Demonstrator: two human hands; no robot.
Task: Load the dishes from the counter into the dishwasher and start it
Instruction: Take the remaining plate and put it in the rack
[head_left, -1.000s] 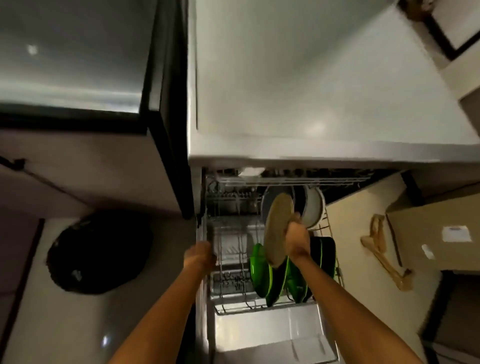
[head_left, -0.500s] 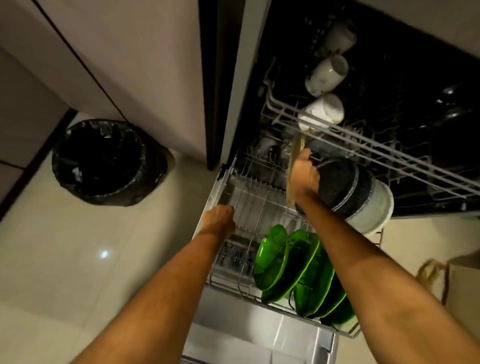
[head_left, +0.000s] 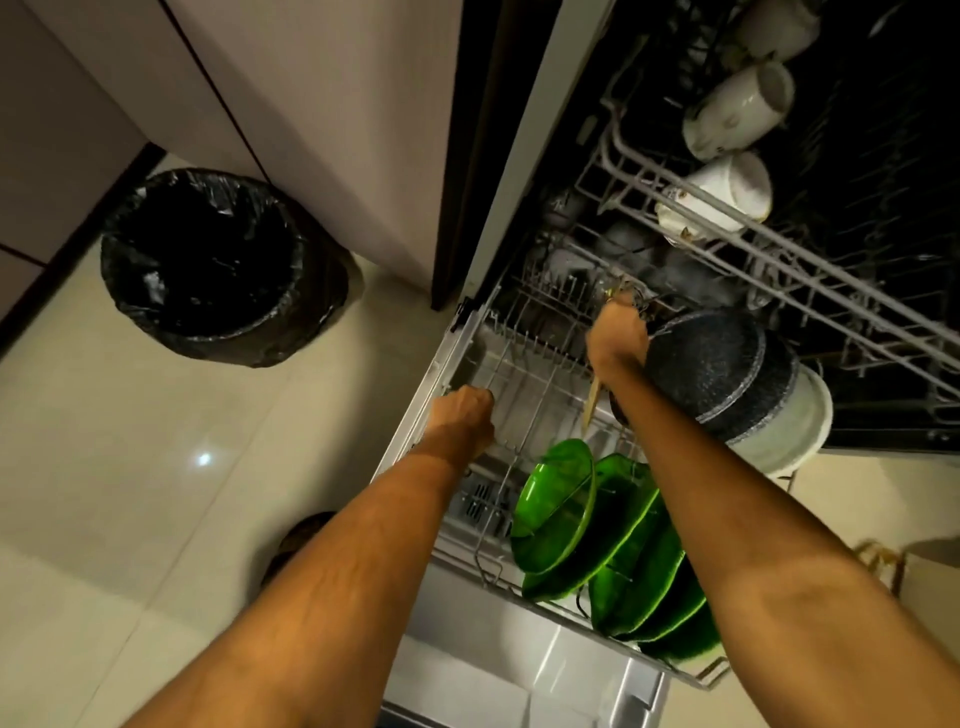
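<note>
The dishwasher's lower rack (head_left: 524, 384) is pulled out over the open door (head_left: 524, 670). My right hand (head_left: 618, 338) grips a tan wooden plate (head_left: 592, 402), held on edge in the rack just left of the dark speckled plates (head_left: 717, 374) and a white bowl (head_left: 795, 421). Most of the wooden plate is hidden behind my hand and forearm. My left hand (head_left: 462, 421) is closed on the rack's left edge. Several green plates (head_left: 587, 525) stand in the rack's front. White mugs (head_left: 727, 192) lie in the upper rack (head_left: 810, 260).
A bin lined with a black bag (head_left: 208, 265) stands on the tiled floor to the left, beside a pale cabinet panel (head_left: 332, 119). My foot (head_left: 296, 540) shows by the door. A cardboard box corner (head_left: 930, 561) is at the right edge.
The view swung down from the countertop to the racks. My right hand carried the wooden plate lower and deeper into the lower rack, next to the dark plates. My left hand stayed on the rack's edge.
</note>
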